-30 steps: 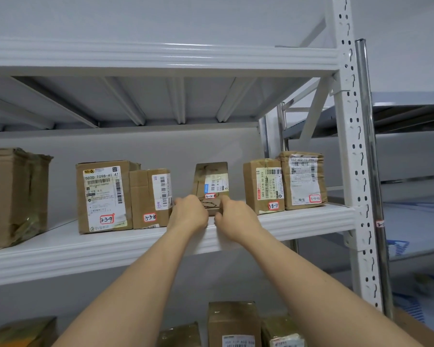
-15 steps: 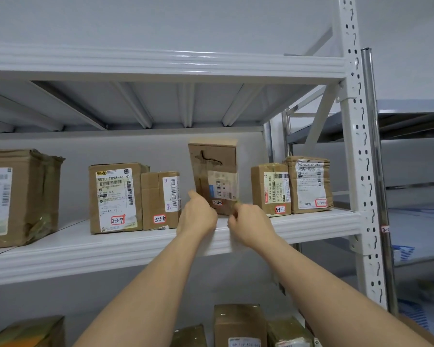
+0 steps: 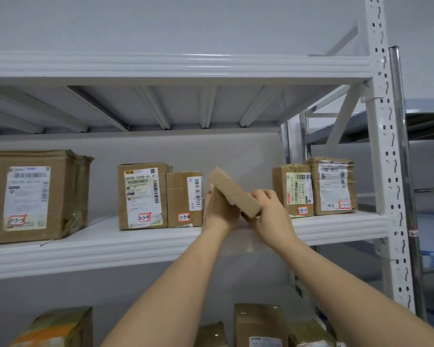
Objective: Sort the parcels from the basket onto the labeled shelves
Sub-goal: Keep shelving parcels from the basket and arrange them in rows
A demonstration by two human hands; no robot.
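Two hands meet above the front edge of the white metal shelf, gripping one flat brown cardboard parcel between them. Far out to the left of the hands stands a large, creased brown carton with a white shipping label and a red-ringed tag reading 3-3-5. Nearer, still left of the hands, a medium brown box carries the tag 3-3-9, and a smaller brown box tagged 3-3-10 touches its right side and stands just beside the left hand. The left hand holds the flat parcel from its lower left side, palm against the cardboard and fingers reaching up along it. The parcel is tilted, its upper end leaning left and away, its lower end down toward the right; it is held in the air over the gap on the shelf. The right hand clasps the lower right corner, fingers curled over the top edge. Just right of that hand a taped brown box tagged 3-3-11 stands against a wider wrapped brown box, whose red tag is too blurred to read. Below the forearms, more brown parcels sit on the lower level.
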